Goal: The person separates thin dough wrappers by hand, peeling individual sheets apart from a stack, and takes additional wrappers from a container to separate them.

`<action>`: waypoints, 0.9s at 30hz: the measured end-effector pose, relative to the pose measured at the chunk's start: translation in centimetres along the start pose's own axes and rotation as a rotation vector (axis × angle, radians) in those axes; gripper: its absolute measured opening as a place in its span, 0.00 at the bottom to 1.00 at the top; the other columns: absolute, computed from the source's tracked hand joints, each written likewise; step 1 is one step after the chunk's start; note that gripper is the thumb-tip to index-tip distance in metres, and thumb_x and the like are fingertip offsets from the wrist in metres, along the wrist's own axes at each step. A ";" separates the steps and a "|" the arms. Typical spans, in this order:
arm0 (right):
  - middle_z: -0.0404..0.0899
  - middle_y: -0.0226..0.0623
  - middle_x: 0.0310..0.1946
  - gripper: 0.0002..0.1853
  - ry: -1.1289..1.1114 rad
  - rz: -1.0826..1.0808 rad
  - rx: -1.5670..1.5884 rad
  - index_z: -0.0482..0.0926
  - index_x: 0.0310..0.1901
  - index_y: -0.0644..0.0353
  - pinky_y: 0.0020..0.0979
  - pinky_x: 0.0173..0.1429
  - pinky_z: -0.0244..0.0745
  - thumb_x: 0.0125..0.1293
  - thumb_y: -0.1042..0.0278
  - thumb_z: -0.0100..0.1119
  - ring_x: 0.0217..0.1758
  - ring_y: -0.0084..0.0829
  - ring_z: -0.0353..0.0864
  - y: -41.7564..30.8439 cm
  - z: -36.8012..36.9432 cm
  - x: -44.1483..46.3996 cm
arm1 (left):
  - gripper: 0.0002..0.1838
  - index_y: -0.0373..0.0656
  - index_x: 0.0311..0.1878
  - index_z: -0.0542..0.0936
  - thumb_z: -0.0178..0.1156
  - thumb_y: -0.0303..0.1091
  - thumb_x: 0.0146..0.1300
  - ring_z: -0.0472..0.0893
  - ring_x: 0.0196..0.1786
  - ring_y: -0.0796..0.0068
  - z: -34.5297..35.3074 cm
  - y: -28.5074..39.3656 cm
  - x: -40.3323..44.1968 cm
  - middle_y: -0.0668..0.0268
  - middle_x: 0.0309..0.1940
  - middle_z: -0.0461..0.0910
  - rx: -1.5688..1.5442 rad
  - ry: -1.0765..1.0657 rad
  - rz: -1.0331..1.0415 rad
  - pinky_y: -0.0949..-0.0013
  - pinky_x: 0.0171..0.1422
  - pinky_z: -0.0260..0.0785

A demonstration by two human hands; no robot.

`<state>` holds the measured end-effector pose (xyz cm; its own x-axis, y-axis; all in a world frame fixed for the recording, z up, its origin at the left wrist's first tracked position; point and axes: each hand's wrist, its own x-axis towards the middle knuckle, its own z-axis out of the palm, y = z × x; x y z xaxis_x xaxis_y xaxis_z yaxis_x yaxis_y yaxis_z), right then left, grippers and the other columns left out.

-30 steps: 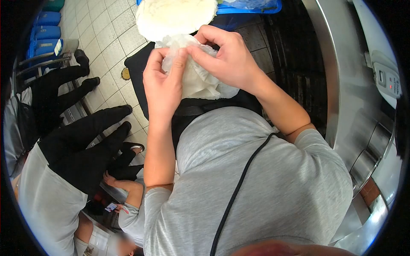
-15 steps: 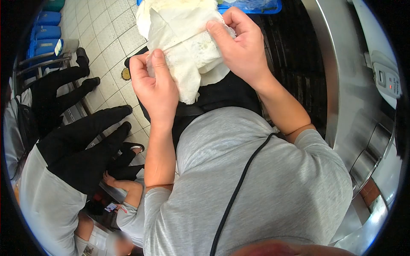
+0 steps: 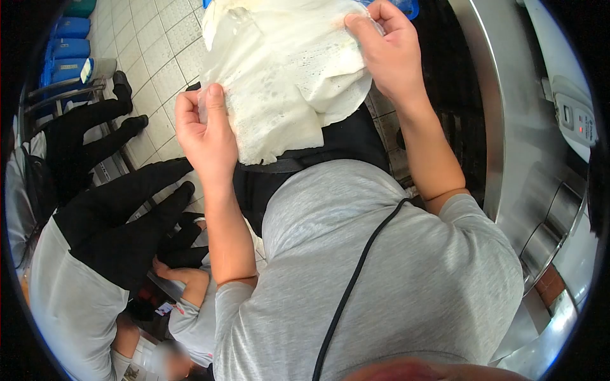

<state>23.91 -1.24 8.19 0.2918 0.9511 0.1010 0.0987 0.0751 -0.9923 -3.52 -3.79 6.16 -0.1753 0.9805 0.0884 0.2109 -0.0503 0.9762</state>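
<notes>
A thin, off-white, dough-like sheet [image 3: 286, 76] hangs spread between my hands, above my lap. It is floppy and partly see-through, with small bubble marks and a ragged lower edge. My left hand [image 3: 211, 130] is closed on its left edge, thumb on top. At the upper right edge, my right hand [image 3: 395, 57] pinches the sheet between thumb and fingers. Behind it, a pale pile [image 3: 213, 9] that looks like the same material shows at the top of the view, mostly covered.
A blue tray [image 3: 413, 10] shows at the top, partly hidden. To the right runs a steel counter edge [image 3: 489, 82]. Other people in dark trousers [image 3: 114, 222] sit on the left, one with a phone [image 3: 164, 308]. Blue bins [image 3: 68, 47] stand at the upper left on tiled floor.
My hands have moved apart, the left one to the left and slightly down, the right one to the right. The folded, bunched sheet has opened out into a wider piece.
</notes>
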 end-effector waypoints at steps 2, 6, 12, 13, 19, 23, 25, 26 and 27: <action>0.80 0.24 0.31 0.07 0.014 -0.001 0.005 0.79 0.34 0.60 0.24 0.39 0.73 0.73 0.78 0.65 0.35 0.16 0.76 0.0 -0.4 0.3 | 0.14 0.42 0.39 0.77 0.69 0.37 0.82 0.71 0.37 0.87 -0.5 0.1 0.1 0.75 0.33 0.78 -0.020 -0.014 -0.034 0.77 0.43 0.65; 0.83 0.28 0.33 0.05 0.003 0.069 -0.013 0.81 0.36 0.60 0.25 0.40 0.77 0.73 0.76 0.65 0.36 0.19 0.80 0.3 -2.2 0.9 | 0.14 0.43 0.39 0.77 0.70 0.37 0.82 0.70 0.37 0.87 -1.7 -0.2 0.5 0.76 0.33 0.78 0.012 -0.016 -0.051 0.77 0.43 0.65; 0.85 0.33 0.34 0.04 0.025 0.163 -0.064 0.81 0.37 0.60 0.28 0.40 0.80 0.72 0.75 0.65 0.36 0.24 0.83 -1.4 -3.5 2.2 | 0.12 0.43 0.40 0.77 0.69 0.32 0.81 0.67 0.35 0.90 -3.5 -0.4 1.3 0.78 0.33 0.76 -0.028 -0.023 -0.083 0.79 0.40 0.60; 0.85 0.34 0.35 0.04 0.033 0.192 -0.080 0.80 0.37 0.60 0.28 0.40 0.81 0.72 0.76 0.65 0.36 0.24 0.84 -1.6 -3.6 2.3 | 0.12 0.43 0.40 0.77 0.69 0.32 0.81 0.67 0.35 0.90 -3.8 -0.6 1.5 0.78 0.33 0.76 -0.028 -0.022 -0.083 0.79 0.40 0.60; 0.87 0.37 0.35 0.04 0.033 0.230 0.099 0.80 0.39 0.60 0.27 0.38 0.83 0.72 0.78 0.65 0.34 0.26 0.86 -0.6 -6.1 4.1 | 0.12 0.44 0.39 0.77 0.70 0.31 0.81 0.65 0.36 0.91 -5.3 -0.8 2.2 0.80 0.33 0.74 -0.055 -0.024 -0.096 0.80 0.40 0.58; 0.87 0.37 0.36 0.04 0.062 0.236 0.036 0.79 0.39 0.60 0.27 0.37 0.83 0.73 0.79 0.64 0.34 0.26 0.87 -0.9 -6.2 4.3 | 0.13 0.45 0.39 0.76 0.70 0.32 0.81 0.65 0.36 0.91 -6.3 -1.5 2.6 0.80 0.33 0.75 -0.019 -0.006 -0.077 0.80 0.41 0.58; 0.87 0.37 0.36 0.04 0.058 0.212 0.108 0.78 0.40 0.60 0.27 0.36 0.84 0.73 0.79 0.63 0.34 0.27 0.87 0.4 -6.8 4.7 | 0.13 0.45 0.39 0.76 0.70 0.32 0.81 0.66 0.36 0.90 -6.3 -1.4 2.6 0.80 0.33 0.75 -0.034 0.009 -0.091 0.80 0.41 0.59; 0.87 0.37 0.36 0.03 0.056 0.189 0.179 0.78 0.41 0.61 0.27 0.36 0.84 0.74 0.78 0.63 0.33 0.27 0.88 0.4 -6.7 4.8 | 0.13 0.45 0.39 0.76 0.70 0.33 0.81 0.66 0.36 0.90 -6.3 -1.3 2.6 0.80 0.33 0.75 -0.048 0.021 -0.106 0.79 0.41 0.59; 0.87 0.37 0.36 0.03 0.056 0.190 0.179 0.78 0.41 0.61 0.27 0.36 0.84 0.74 0.78 0.63 0.33 0.27 0.88 0.2 -6.7 4.9 | 0.13 0.45 0.39 0.76 0.70 0.33 0.81 0.66 0.36 0.90 -6.4 -1.4 2.7 0.80 0.33 0.75 -0.048 0.021 -0.106 0.79 0.41 0.59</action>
<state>31.69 1.42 8.99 0.3420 0.9355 -0.0890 -0.1310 -0.0463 -0.9903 -10.46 -2.32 6.26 -0.2145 0.9766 -0.0123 0.1440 0.0440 0.9886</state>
